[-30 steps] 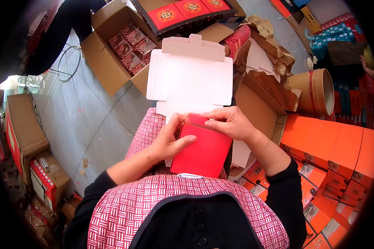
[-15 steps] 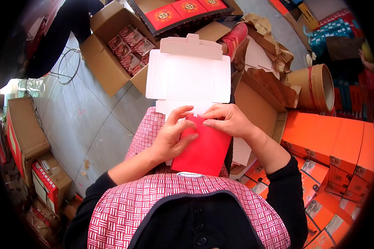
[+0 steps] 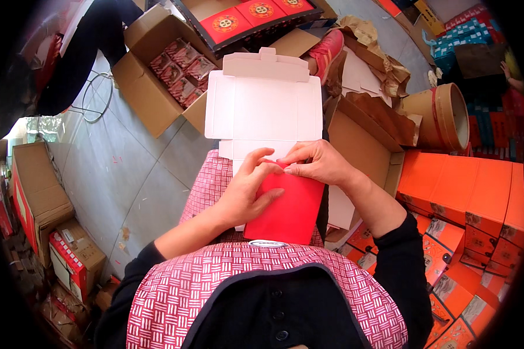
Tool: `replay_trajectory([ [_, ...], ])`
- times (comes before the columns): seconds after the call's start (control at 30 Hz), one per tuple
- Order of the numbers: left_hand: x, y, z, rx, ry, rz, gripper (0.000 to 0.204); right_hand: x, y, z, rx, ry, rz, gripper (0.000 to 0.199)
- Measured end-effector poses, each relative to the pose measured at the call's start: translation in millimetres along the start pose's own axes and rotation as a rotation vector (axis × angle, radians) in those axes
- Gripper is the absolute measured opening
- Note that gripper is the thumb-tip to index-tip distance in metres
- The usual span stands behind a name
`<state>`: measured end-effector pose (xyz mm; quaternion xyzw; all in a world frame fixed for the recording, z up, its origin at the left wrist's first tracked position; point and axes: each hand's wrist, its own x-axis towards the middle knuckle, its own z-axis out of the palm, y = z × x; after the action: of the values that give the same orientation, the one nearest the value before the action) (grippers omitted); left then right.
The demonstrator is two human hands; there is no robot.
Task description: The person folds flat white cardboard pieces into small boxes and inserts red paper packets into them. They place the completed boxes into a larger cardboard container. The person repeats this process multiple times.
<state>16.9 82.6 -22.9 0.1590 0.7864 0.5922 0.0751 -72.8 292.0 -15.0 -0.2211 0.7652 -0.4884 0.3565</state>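
A red cardboard box panel (image 3: 288,212) lies in my lap, its long sides running away from me. At its far edge my right hand (image 3: 320,164) pinches the cardboard between thumb and fingers. My left hand (image 3: 247,189) is bent over the same edge, its fingertips meeting the right ones and its thumb resting over the red face. Beyond the hands stretches a white, unfolded cardboard sheet (image 3: 265,107) with creases and a tabbed far flap. Whether red panel and white sheet are one piece, I cannot tell, since my hands cover where they meet.
Ahead left, an open carton (image 3: 137,87) holds small wrapped packets. A dark tray (image 3: 247,35) with red boxes lies beyond it. Orange boxes (image 3: 448,192) are stacked at my right, near a brown drum (image 3: 434,119). More cartons (image 3: 41,198) stand left. A person's pink shoe (image 3: 327,52) is ahead.
My left hand has shifted slightly right, bringing its fingertips closer to the right ones along the red edge. The right hand stays at nearly the same place.
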Motion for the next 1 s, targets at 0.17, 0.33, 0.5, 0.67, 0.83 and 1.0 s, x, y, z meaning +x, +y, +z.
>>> replay_trajectory([
  [0.17, 3, -4, -3, -0.074, -0.029, 0.001, 0.036, 4, 1, 2, -0.023, -0.026, -0.015, 0.021],
  [0.33, 1, -11, 10, -0.128, 0.107, -0.007, 0.033, 4, 3, 9, 0.018, -0.015, -0.13, 0.018],
  [0.5, -1, -13, 15, -0.223, 0.106, -0.085, 0.032, -11, 4, 0, 0.343, 0.324, -0.014, 0.013],
  [0.67, -3, -10, 14, -0.334, 0.083, -0.176, 0.031, -62, 34, 11, 0.631, 0.552, 0.156, 0.012],
  [0.83, -5, -12, 17, -0.278, 0.131, -0.112, 0.032, -76, 30, 47, 0.967, 0.732, 0.092, 0.014],
  [1.0, -5, -7, 21, -0.201, 0.17, -0.045, 0.034, -64, 28, 72, 1.17, 0.917, 0.02, 0.008],
])
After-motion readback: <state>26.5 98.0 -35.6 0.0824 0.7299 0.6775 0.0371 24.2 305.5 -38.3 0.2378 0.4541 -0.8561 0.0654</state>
